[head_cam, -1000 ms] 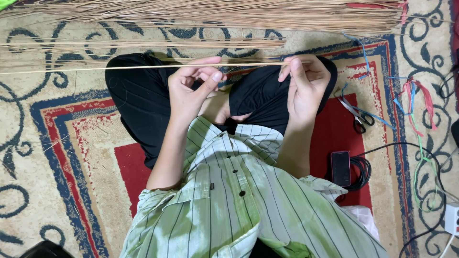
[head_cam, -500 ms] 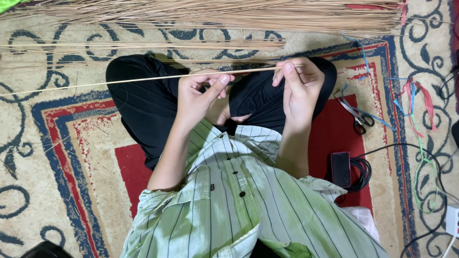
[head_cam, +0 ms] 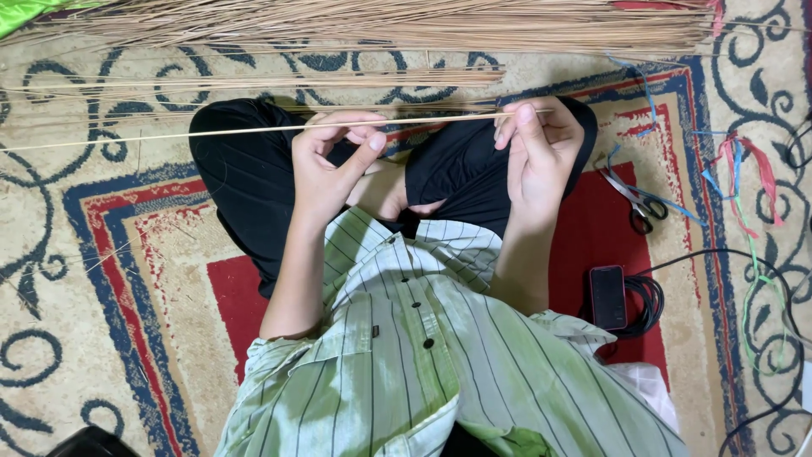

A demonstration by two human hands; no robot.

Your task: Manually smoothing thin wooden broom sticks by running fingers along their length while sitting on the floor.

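- Thin stick (head_cam: 211, 132): a single long, pale, straw-coloured stick runs almost level across the upper middle of the head view, from the far left edge to just right of centre, over the person's black-clad folded legs.
- Left hand (head_cam: 326, 165): left of centre, its fingers curled round the thin stick, thumb and forefinger pinching it.
- Right hand (head_cam: 537, 152): right of centre, closed on the right end of the same stick, fingertips bent over it; the stick's tip pokes out just past the fingers.
- Bundle of sticks (head_cam: 406, 25): a thick sheaf of the same pale sticks lies across the top of the frame, left edge to upper right, well above both hands.
- Smaller row of sticks (head_cam: 279, 82): a thinner spread lies on the carpet between the bundle and the held stick.
- Carpet (head_cam: 101, 279): beige with blue scrolls and a red centre; it fills the floor.
- Scissors (head_cam: 636, 203): right of the right hand, on the red part, with blue string beside them.
- Coloured strings (head_cam: 744, 169): red, blue and green strands at the far right.
- Black phone-like block (head_cam: 607, 296): lower right, touching a coiled black cable (head_cam: 647, 305).
- No box, basket or other container shows in this view; the sticks lie loose on the carpet.
- Green striped shirt (head_cam: 423, 364): fills the lower middle.
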